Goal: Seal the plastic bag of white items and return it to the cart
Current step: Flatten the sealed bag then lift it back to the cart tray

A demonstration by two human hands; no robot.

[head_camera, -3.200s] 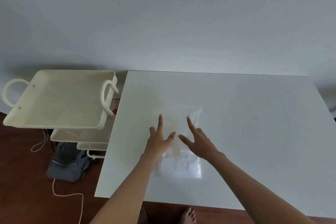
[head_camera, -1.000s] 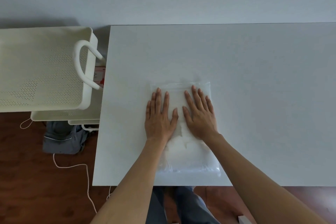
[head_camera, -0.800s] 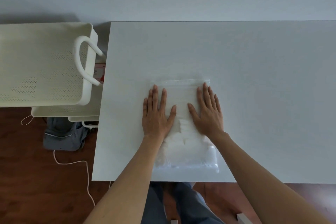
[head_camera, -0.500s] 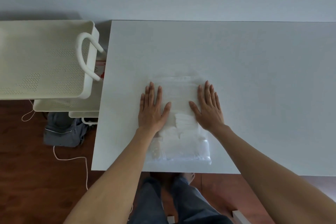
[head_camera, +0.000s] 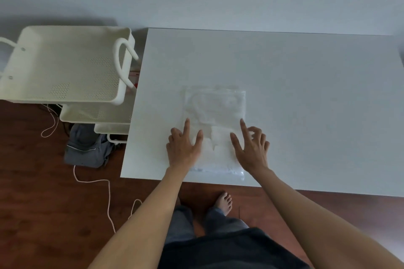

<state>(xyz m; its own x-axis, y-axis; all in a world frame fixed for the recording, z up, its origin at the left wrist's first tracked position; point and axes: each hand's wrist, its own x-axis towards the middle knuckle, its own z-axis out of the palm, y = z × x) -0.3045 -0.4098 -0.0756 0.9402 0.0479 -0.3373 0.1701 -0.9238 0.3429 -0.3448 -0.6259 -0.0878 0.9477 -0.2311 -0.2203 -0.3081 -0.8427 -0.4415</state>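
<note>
Head view: pressing the plastic bag (head_camera: 215,129) flat before sealing.

The bag of white items lies on the white surface (head_camera: 306,98) near its front edge. The left hand (head_camera: 182,146) and right hand (head_camera: 251,146) rest at its two sides, fingers spread and grasping nothing. Next, I judge, the far open edge needs pinching shut, then a carry left to the cart (head_camera: 65,63).

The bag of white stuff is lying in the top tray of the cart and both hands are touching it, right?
Not quite. The head view shows the bag lying on the white table, not in the cart. Both the left hand and right hand are touching it.
</note>
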